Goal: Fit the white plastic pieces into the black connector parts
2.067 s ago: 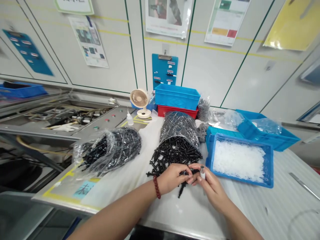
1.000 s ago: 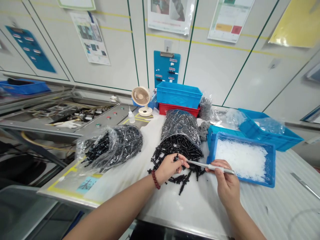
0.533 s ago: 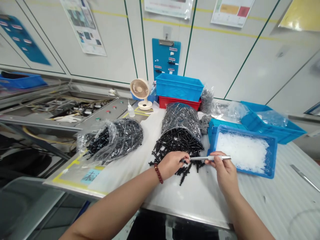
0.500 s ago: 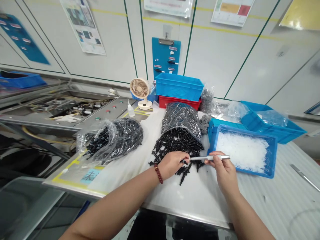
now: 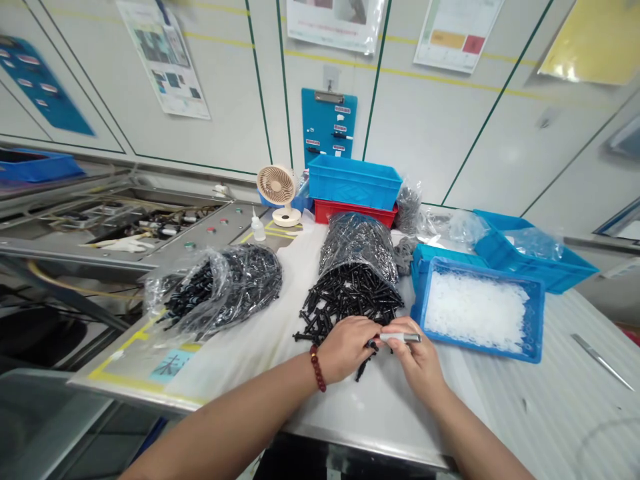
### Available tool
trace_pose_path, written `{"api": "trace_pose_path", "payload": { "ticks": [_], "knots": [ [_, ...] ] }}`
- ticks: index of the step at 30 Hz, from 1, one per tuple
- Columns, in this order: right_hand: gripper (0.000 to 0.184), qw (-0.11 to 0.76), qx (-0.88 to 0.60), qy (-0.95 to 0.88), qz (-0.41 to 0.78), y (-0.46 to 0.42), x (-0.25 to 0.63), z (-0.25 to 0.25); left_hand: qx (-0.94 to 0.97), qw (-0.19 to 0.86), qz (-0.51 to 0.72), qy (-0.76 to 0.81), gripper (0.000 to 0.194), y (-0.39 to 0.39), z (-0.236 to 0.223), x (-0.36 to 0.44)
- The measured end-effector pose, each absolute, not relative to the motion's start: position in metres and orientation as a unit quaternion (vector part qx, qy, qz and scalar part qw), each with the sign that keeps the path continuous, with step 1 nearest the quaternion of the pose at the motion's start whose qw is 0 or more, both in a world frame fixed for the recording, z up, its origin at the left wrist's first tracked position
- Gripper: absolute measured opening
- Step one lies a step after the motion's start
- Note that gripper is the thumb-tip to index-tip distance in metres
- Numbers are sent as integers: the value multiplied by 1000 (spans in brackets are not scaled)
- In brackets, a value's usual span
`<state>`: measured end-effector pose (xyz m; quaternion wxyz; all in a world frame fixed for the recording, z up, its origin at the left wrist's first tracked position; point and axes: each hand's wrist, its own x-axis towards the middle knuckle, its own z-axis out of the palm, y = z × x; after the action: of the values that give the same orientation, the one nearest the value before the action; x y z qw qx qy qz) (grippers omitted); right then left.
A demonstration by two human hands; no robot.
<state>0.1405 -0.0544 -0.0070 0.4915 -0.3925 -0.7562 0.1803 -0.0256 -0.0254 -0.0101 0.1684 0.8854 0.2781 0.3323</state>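
My left hand (image 5: 347,347), with a beaded bracelet at the wrist, is closed on a black plastic part (image 5: 372,345) whose end shows at the fingers. My right hand (image 5: 419,365) grips a silver pen-like tool (image 5: 404,337), held level. The tool's front end meets the left fingertips, and its tip is hidden there. Just beyond both hands, a heap of slim black parts (image 5: 345,297) spills from a clear plastic bag (image 5: 357,243). To the right, small white translucent pieces (image 5: 475,308) fill a blue tray (image 5: 536,333).
A second clear bag (image 5: 235,287) of black parts lies at left. Behind stand a cream fan (image 5: 277,190), a dropper bottle (image 5: 257,227), and a blue bin (image 5: 355,181) on a red one (image 5: 333,211). Metal tweezers (image 5: 600,359) lie at far right.
My right hand has moved left with the pen-like tool, closing up to my left hand, so less of the tool shows. The view has shifted slightly.
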Motion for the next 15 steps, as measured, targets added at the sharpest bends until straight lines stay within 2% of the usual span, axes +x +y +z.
{"api": "trace_pose_path", "payload": {
  "ticks": [5,10,15],
  "knots": [
    [20,504,-385,-759,144,-52,144,-11,875,219,342,263,20,-23,-11,-25],
    [21,475,-397,-772,143,-51,144,-9,873,262,326,250,23,-22,-11,-25],
    [17,496,-429,-746,115,-55,148,-5,802,252,439,318,29,-22,-2,-34]
  ]
}}
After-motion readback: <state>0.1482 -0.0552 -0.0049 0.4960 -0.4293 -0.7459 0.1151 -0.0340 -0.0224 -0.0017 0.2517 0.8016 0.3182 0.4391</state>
